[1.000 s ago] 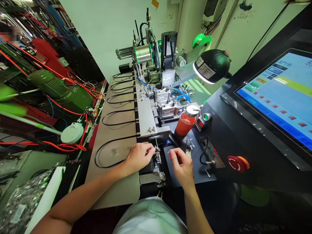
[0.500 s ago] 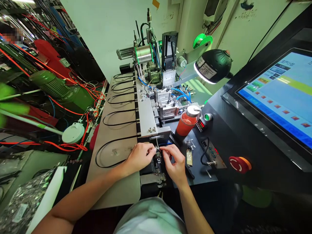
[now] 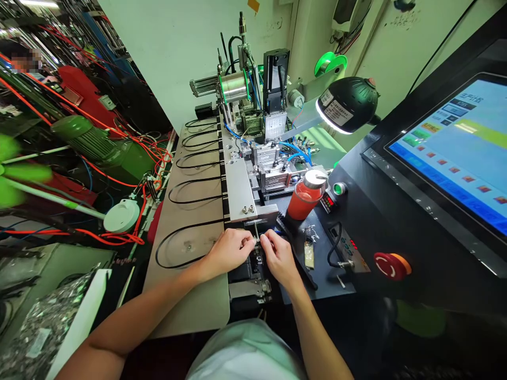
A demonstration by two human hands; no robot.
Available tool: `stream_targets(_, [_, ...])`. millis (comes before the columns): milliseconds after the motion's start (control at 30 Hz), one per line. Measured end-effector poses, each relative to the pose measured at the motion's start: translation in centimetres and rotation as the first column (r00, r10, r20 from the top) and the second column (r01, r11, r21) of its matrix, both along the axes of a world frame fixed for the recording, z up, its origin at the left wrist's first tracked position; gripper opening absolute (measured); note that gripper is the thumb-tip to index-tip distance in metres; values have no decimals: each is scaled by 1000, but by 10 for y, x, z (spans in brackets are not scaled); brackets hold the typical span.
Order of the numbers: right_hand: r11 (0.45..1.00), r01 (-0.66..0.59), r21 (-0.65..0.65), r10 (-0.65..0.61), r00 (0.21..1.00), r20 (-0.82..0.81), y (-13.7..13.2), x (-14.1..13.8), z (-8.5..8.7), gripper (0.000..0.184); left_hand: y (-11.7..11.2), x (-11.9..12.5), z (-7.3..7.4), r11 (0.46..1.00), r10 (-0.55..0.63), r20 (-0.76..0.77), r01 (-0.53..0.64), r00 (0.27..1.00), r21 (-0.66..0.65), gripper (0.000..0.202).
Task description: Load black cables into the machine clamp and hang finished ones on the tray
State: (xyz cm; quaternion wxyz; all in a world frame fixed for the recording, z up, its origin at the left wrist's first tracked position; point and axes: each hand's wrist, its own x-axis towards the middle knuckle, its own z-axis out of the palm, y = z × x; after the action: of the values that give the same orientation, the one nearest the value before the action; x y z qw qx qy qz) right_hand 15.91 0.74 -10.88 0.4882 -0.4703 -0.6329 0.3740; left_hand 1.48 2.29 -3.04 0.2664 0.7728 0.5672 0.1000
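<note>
My left hand [image 3: 227, 249] is closed in a pinch at the near end of the metal rail, its fingertips over a small fixture [image 3: 259, 258]. Whatever it pinches is hidden by the fingers. The nearest black cable [image 3: 166, 237] lies in a loop on the beige plate, and its lower end disappears behind this hand. Facing it, my right hand [image 3: 278, 256] has its fingers curled together just right of the fixture. Anything in its grip is too small to make out. A thin metal rod [image 3: 256, 229] shows between the two hands.
More cable loops lie farther along the beige plate [image 3: 198, 301]. Beyond my hands stands a machine with a wire spool [image 3: 233, 87]. To the right are a red bottle [image 3: 303, 200], a lamp [image 3: 348, 105], an emergency stop button [image 3: 390, 265] and a screen [image 3: 455, 153].
My right hand's fingers have drawn in from an outstretched pinch to a tighter curl, shifting slightly left. My left hand stays nearly in place. The green fan blades at left have turned.
</note>
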Motion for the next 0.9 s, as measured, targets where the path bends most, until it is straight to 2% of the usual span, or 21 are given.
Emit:
stream_targets(133, [999,-19,25,21,998,-64,1,-7,-4,30,-5,-2,-2,997,-15,-75,21,997,79,24])
stream_targets(200, [1000,-13,24,15,993,-120,1,-9,-6,31,-11,-6,-4,980,-4,-110,26,994,197,18])
stream_targets(267, [1000,-1,19,4,988,-152,0,-11,-8,31,-16,-12,-8,942,-53,-145,98,988,321,19])
stream_targets(333, [1000,6,16,-4,987,-159,0,-12,-10,32,-20,-17,-11,881,-148,-215,227,965,414,25])
stream_targets(433, [1000,8,7,-7,985,-171,0,-13,-12,32,-23,-18,-12,748,-235,-414,435,880,501,29])
stream_targets(500, [1000,8,-1,-8,984,-177,0,-13,-14,32,-23,-16,-10,657,-267,-538,559,800,505,28])
stream_targets(567, [1000,13,-9,-14,984,-176,1,-12,-15,33,-23,-14,-7,616,-289,-601,625,745,479,26])
stream_targets(633, [999,32,-17,-35,985,-171,1,-8,-16,33,-22,-14,-5,663,-282,-585,595,760,454,26])
stream_targets(767, [992,120,46,-115,990,-85,-3,4,-8,27,-19,-19,-4,843,-212,-423,384,881,377,19])
stream_targets(833, [984,97,151,-98,995,1,-6,8,-2,21,-18,-21,-4,886,-187,-377,321,907,333,16])
stream_targets(900, [969,51,240,-68,996,65,-10,9,2,21,-17,-22,-4,902,-171,-379,299,910,311,16])
